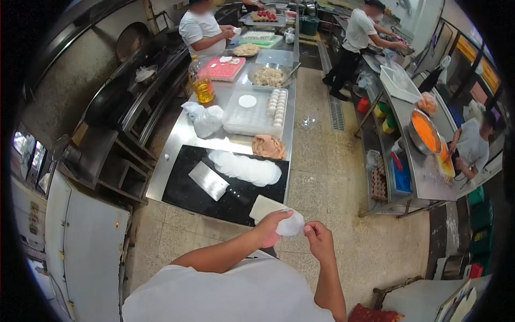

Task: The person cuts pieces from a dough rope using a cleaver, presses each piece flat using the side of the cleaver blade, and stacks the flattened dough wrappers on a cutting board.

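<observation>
Near the board's front right corner, my left hand (272, 229) holds a thin round white wrapper (291, 224). My right hand (319, 240) pinches the wrapper's right edge between thumb and fingers. Just behind my left hand, a folded pale cloth (263, 208) lies on the black board (177, 182). A wide cleaver (209, 181) rests on the board, its dark handle pointing right. Behind it lies a row of overlapping round wrappers (247, 168). A crumpled brown cloth (269, 147) sits at the board's back right.
Farther back on the steel table (174, 138) are a plastic tray (233, 122) with white dumplings, an oil bottle (204, 88), a tied bag (208, 122) and a bowl of filling (268, 76). Several people work around the kitchen. Another counter (424, 180) stands right.
</observation>
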